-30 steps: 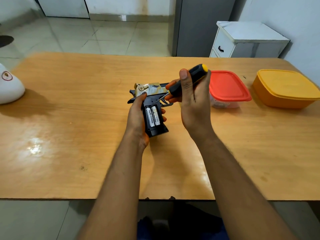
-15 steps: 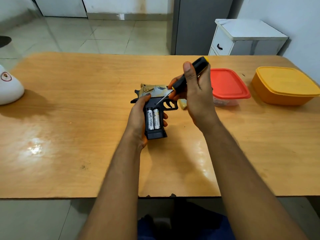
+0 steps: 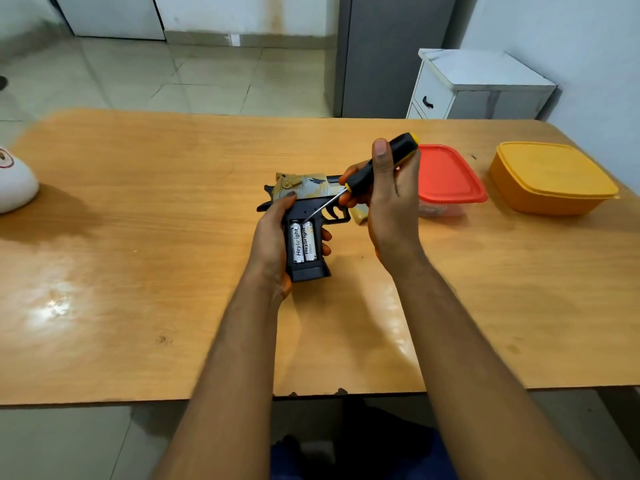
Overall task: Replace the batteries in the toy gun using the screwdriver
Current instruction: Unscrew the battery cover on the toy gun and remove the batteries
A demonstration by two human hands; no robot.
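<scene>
My left hand [image 3: 272, 237] grips the black and tan toy gun [image 3: 308, 195] by its handle, above the middle of the wooden table [image 3: 138, 258]. The handle's battery compartment is uncovered and shows two silver batteries [image 3: 302, 241] side by side. My right hand [image 3: 391, 199] holds a screwdriver [image 3: 370, 171] with a black handle and yellow end, thumb along the handle. Its metal tip touches the top end of the batteries. A small tan piece [image 3: 358, 216] lies on the table just behind the trigger, partly hidden by my right hand.
A clear box with a red lid [image 3: 446, 174] stands right of my right hand, and a yellow lidded box [image 3: 550, 178] further right. A white rounded object [image 3: 14, 183] sits at the table's left edge. A white drawer cabinet [image 3: 478, 88] stands beyond the table.
The gun's handle has swung from tilted to nearly straight toward me. The screwdriver tip has come down from the frame near the trigger to the top of the batteries.
</scene>
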